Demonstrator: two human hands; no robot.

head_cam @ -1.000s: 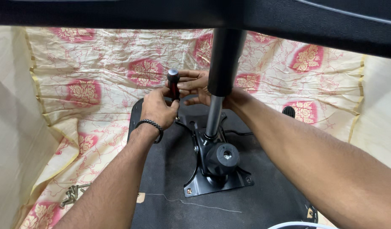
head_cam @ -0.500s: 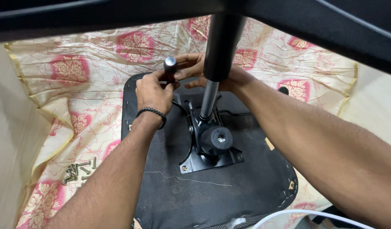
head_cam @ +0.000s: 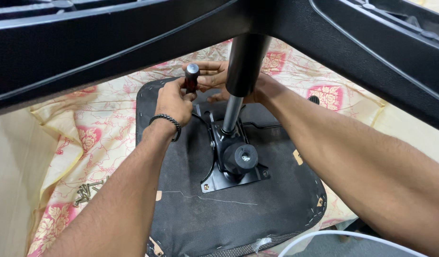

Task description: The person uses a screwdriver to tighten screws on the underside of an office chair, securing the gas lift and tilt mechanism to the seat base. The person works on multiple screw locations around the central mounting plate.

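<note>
- My left hand (head_cam: 174,101) was clenched around the dark red handle of a screwdriver (head_cam: 192,78), held upright over the far edge of the upturned chair seat (head_cam: 257,209).
- My right hand (head_cam: 219,76) sat just beside it, fingers curled loosely toward the handle's metal cap; whether they gripped the tool or only steadied it, I could not tell.
- To do this well, I judged the shaft had to stay square to the screw head, with pressure pushing straight down so the tip would not slip out and chew the slot.
- The black mounting plate (head_cam: 234,178) lay bolted on the seat's underside, the gas lift column (head_cam: 241,76) rising from it between my forearms.
- A small heap of loose screws (head_cam: 88,191) rested on the floral cloth (head_cam: 77,143), well apart to my left.
- The screwdriver's tip and the screw it met were hidden behind my left hand.
- The column covered part of my right hand, and the chair base legs (head_cam: 110,38) cut off the top of the view.
</note>
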